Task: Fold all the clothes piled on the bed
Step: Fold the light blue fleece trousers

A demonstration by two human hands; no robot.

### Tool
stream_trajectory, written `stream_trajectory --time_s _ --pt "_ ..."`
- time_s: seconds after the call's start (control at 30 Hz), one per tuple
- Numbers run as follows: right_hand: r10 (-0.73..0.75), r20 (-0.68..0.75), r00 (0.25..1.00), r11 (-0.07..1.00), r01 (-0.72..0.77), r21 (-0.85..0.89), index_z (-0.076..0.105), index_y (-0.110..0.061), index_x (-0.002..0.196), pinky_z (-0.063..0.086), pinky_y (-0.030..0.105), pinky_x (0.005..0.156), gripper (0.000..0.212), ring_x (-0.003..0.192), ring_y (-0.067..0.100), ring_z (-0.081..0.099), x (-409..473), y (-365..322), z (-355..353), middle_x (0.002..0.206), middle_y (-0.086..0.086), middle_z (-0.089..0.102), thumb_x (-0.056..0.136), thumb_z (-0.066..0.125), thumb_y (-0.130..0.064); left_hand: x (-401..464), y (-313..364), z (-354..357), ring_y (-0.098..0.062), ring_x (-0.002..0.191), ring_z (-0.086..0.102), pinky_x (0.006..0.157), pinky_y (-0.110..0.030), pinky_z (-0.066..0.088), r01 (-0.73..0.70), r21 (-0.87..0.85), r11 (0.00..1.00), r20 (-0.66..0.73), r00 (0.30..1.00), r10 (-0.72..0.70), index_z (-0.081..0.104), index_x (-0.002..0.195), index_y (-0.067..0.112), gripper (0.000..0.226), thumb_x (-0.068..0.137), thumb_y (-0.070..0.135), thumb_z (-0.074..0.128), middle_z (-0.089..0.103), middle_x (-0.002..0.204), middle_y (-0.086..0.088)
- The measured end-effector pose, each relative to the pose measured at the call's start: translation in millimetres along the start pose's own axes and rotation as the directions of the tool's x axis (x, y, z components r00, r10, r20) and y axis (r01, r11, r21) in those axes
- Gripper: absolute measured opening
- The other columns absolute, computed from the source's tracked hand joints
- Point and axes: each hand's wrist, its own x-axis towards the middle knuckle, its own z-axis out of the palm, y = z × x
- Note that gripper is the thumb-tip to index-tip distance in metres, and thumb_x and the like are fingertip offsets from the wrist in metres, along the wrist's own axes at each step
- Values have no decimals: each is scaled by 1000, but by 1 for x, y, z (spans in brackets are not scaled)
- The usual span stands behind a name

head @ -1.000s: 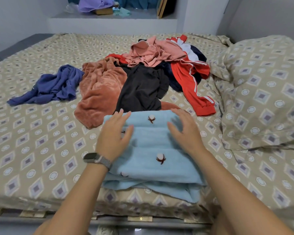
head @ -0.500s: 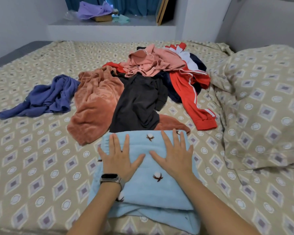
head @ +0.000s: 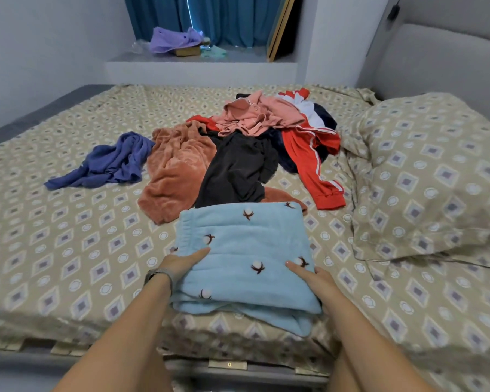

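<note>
A folded light blue fleece garment with small cotton-flower marks lies near the bed's front edge. My left hand grips its left side, thumb on top and fingers tucked under the cloth. My right hand holds the right side the same way. Behind it sits the unfolded pile: a pink shirt on top, a red jacket with white stripes, a black garment and a rust fleece piece. A blue-purple garment lies apart to the left.
The bed has a beige diamond-patterned sheet. A big matching pillow fills the right side below a grey headboard. A window ledge at the back holds a purple cloth.
Both hands were flat on top of the blue garment, smoothing it. They have slid back and outward to its left and right sides and now grip it there.
</note>
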Motion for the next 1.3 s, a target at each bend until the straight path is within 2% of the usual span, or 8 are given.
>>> stream_trajectory --time_s 0.1,0.2,0.3,0.6,0.8,0.97,1.13,1.3 --pt "62 87 994 995 -68 70 66 -6 117 56 44 90 82 92 28 72 1 -3 -9 104 8 74 50 93 -45 3 2 -2 -22 88 65 87 -35 50 11 -8 1000 47 999 -11 62 97 15 66 56 62 83 68 107 -6" --pt "86 237 968 978 -127 163 63 -5 122 50 47 99 84 103 32 69 7 -12 -7 112 13 72 52 94 -40 20 4 -8 -21 99 65 96 -37 48 -9 39 999 64 998 7 60 117 19 94 44 72 83 67 113 1" --pt "26 280 960 962 -101 255 64 -10 121 49 45 100 80 106 31 68 23 -23 9 114 12 71 53 92 -44 40 5 -17 -20 92 71 89 -34 52 -57 12 998 153 987 54 68 111 17 76 51 60 86 75 99 1" --pt "118 300 947 970 -174 167 70 -9 108 58 32 66 101 88 27 73 44 -51 22 102 12 74 18 98 -45 56 16 -22 -24 98 70 85 -37 54 31 -210 977 254 967 24 67 114 15 51 71 38 79 73 106 -4" --pt "175 306 936 975 -208 78 66 -6 116 57 33 71 65 89 26 72 -8 -145 42 104 13 74 57 89 -22 -12 65 -85 -26 95 71 72 -35 59 117 -440 891 214 976 -23 72 105 17 80 36 49 95 74 104 -7" --pt "171 484 858 985 -148 -86 69 -6 111 59 36 76 96 96 30 71 -52 -259 140 108 16 72 26 98 -39 -87 93 -207 -27 100 69 87 -41 54 86 -617 782 46 996 -72 68 112 15 93 31 54 94 72 108 -8" --pt "194 647 737 968 -37 -248 66 -7 118 56 39 82 101 102 31 69 -108 -342 292 113 14 71 29 99 -41 -163 88 -347 -24 103 69 82 -38 58 -24 -740 673 -138 983 -117 67 114 20 68 54 44 89 72 112 -5" --pt "296 737 608 937 -35 -347 61 -9 124 58 40 77 90 100 32 69 -158 -370 420 115 15 70 44 96 -29 -222 56 -450 -24 99 70 77 -37 58 -60 -800 597 -228 951 -210 67 114 19 74 50 47 90 72 110 -6"
